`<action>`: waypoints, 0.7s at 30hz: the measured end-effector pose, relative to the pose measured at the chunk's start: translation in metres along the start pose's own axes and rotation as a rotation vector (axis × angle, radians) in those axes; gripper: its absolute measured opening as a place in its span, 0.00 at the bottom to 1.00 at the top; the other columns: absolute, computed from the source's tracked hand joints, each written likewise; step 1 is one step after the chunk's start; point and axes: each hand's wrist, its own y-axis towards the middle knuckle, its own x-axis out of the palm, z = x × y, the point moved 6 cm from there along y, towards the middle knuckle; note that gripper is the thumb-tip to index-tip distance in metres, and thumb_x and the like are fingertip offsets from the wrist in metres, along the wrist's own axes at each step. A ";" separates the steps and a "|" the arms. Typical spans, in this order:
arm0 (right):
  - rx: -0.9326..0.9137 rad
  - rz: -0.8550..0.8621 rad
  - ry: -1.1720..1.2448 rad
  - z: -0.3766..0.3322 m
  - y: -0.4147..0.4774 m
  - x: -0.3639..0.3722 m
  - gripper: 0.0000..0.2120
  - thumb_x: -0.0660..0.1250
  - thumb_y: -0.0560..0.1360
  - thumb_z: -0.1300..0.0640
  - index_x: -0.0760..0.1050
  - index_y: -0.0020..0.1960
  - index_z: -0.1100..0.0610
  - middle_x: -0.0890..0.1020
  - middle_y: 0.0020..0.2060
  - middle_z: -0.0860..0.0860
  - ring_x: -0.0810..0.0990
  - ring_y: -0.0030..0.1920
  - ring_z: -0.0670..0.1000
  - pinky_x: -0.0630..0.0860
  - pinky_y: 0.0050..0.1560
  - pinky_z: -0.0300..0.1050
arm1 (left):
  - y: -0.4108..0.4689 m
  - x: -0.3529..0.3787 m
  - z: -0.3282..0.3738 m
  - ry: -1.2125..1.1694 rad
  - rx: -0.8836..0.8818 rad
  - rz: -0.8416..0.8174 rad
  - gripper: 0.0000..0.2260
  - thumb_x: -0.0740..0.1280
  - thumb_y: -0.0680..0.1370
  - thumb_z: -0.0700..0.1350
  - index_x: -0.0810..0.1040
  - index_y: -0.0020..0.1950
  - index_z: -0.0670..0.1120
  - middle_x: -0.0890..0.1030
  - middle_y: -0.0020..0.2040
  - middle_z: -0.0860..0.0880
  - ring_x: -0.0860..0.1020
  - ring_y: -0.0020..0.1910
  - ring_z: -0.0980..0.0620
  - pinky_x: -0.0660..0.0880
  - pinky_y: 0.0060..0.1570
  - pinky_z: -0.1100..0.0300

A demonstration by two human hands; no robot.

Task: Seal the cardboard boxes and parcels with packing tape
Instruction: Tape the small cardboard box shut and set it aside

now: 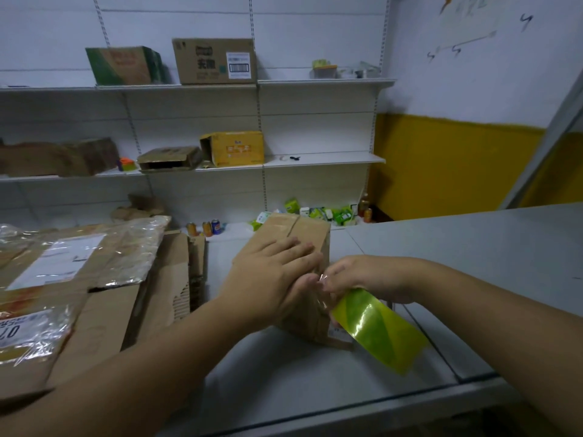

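While left hand (276, 274) lies flat on top of small cardboard box (310, 230), fingers straight, pressing it onto grey bench (473, 247), right hand (369, 275) grips yellow-green tape roll (378, 329) just beside box's near right edge, fingertips pinching clear tape at box corner. Flattened cartons (104, 323), film-wrapped parcels (63, 260) lie left of box.

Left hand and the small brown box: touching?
Touching. Head view shows the left hand flat on top of the box, fingers straight against the cardboard, no gap. The right hand holds the tape roll.
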 end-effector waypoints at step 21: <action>0.025 -0.020 -0.071 0.037 -0.046 0.002 0.60 0.57 0.52 0.16 0.69 0.48 0.76 0.73 0.34 0.56 0.73 0.32 0.48 0.74 0.34 0.35 | -0.009 -0.008 -0.010 -0.121 -0.091 0.321 0.19 0.54 0.81 0.54 0.82 0.55 0.48 0.81 0.57 0.50 0.73 0.62 0.50 0.65 0.63 0.54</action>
